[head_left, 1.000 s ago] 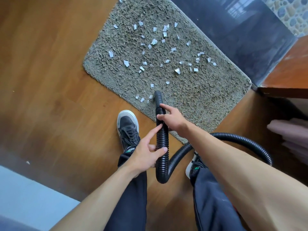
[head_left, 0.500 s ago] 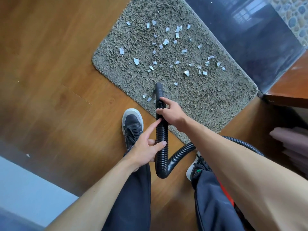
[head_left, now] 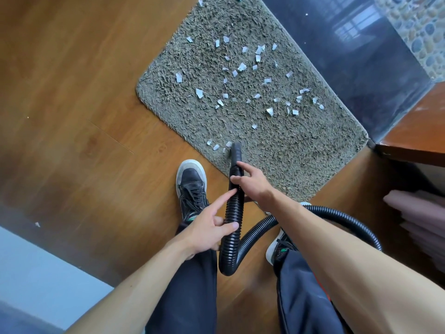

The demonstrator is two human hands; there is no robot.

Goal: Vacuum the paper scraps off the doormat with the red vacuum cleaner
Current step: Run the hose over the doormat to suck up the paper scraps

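Grip is two-handed on the black ribbed hose (head_left: 234,208). The right hand (head_left: 250,182) wraps it just behind the nozzle (head_left: 236,150) with the forefinger laid forward along the tube. The left hand (head_left: 209,227) holds it lower down between thumb and curled fingers, forefinger straight. The nozzle mouth sits on the near margin of the doormat (head_left: 301,150), with a few paper scraps (head_left: 216,147) just beside it on the left. The red vacuum cleaner body is not plainly in view, so only its hose can be reported. Progress is judged early: the near right part of the mat shows no scraps, but the bulk lies scattered across the middle and far half, some at the far end. Below the hands a slack loop of hose hangs between the legs, then runs off behind the right shoe (head_left: 279,247). This gives reach forward but could snag on that foot. The left shoe (head_left: 191,186) stands on the wooden floor (head_left: 84,92), just short of the mat edge. That floor runs wide to the left and offers room to step round. The mat's far long edge lies against a dark glossy slab (head_left: 349,68), and its right corner is close to a brown wooden ledge (head_left: 421,126), so sweeps there are judged tight.
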